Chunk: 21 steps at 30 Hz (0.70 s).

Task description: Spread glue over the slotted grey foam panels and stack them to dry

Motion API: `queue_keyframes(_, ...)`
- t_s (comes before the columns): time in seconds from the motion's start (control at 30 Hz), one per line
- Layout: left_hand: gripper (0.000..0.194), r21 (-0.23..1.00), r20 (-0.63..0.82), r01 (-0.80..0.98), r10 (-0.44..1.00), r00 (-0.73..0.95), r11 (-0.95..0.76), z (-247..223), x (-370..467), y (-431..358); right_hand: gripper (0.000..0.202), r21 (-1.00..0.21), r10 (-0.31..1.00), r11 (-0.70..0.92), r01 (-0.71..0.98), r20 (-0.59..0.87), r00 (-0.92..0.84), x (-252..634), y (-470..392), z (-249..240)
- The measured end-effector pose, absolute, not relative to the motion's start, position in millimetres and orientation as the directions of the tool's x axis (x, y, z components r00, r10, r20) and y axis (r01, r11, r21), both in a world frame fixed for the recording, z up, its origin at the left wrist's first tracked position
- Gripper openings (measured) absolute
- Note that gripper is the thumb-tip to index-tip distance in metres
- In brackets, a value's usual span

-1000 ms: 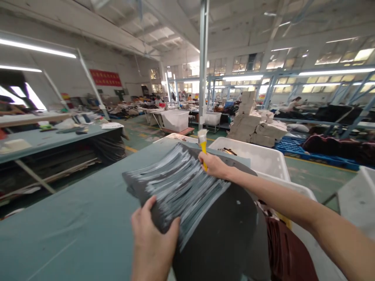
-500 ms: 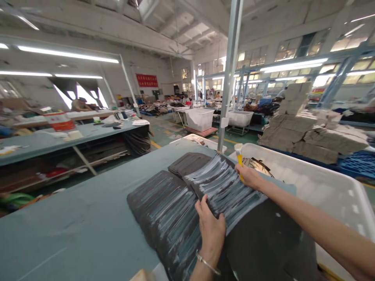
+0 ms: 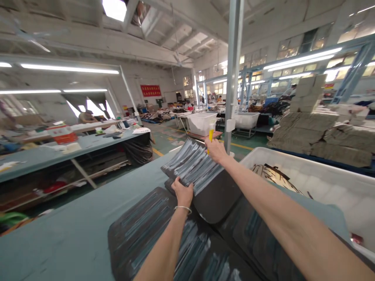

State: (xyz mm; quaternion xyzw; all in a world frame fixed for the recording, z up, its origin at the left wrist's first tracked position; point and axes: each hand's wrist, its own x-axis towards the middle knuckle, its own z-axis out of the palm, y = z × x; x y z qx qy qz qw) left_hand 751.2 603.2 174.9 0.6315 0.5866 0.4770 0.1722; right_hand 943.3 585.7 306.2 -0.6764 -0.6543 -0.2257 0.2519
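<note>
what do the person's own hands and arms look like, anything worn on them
The left hand is gloveless, with a thin, silvery bracelet around its wrist. The right hand is gloveless too, with no bracelet visible. No sleeves show on either arm.

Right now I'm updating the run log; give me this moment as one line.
left hand: touching streaked dark sheet | right hand: gripping yellow brush | table: more dark pieces | right side: white bin

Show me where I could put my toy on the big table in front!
The near table looks bare along its left, between its edge and the dark panels. It's crowded rightward: panels overlap around the left hand and right hand, near the white bin.
</note>
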Motion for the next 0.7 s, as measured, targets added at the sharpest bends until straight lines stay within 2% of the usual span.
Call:
queue_keyframes(0.1, 0.058, 0.793, 0.27, 0.591, 0.955, -0.122, -0.149, 140.9, 747.1, 642.9, 0.022, -0.121, 0.811, -0.002, 0.993, 0.581, 0.073, 923.8, 574.9, 231.2)
queue_keyframes(0.23, 0.044, 0.776, 0.142, 0.63, 0.981, -0.132, -0.028, 106.7, 731.0, 666.6, 0.017, -0.253, 0.899, -0.028, 0.967, 0.417, 0.135, 904.2, 549.1, 120.0)
queue_keyframes(0.33, 0.041, 0.749, 0.127, 0.663, 0.98, -0.152, 0.006, 102.9, 717.4, 667.8, 0.011, -0.334, 0.894, -0.06, 0.941, 0.402, 0.199, 898.6, 542.4, 76.7)
queue_keyframes(0.43, 0.041, 0.735, 0.136, 0.676, 0.965, -0.226, 0.055, 114.9, 711.2, 657.6, 0.008, -0.388, 0.872, -0.06, 0.92, 0.428, 0.237, 900.3, 544.2, 70.7)
queue_keyframes(0.57, 0.035, 0.754, 0.122, 0.65, 0.951, -0.282, 0.096, 135.0, 725.2, 620.8, 0.007, -0.463, 0.886, -0.02, 0.886, 0.402, 0.23, 909.1, 542.3, 89.6)
queue_keyframes(0.7, 0.042, 0.785, 0.049, 0.617, 0.985, -0.165, 0.065, 138.2, 752.1, 547.3, 0.018, -0.382, 0.858, 0.005, 0.924, 0.476, 0.192, 909.9, 523.0, 116.3)
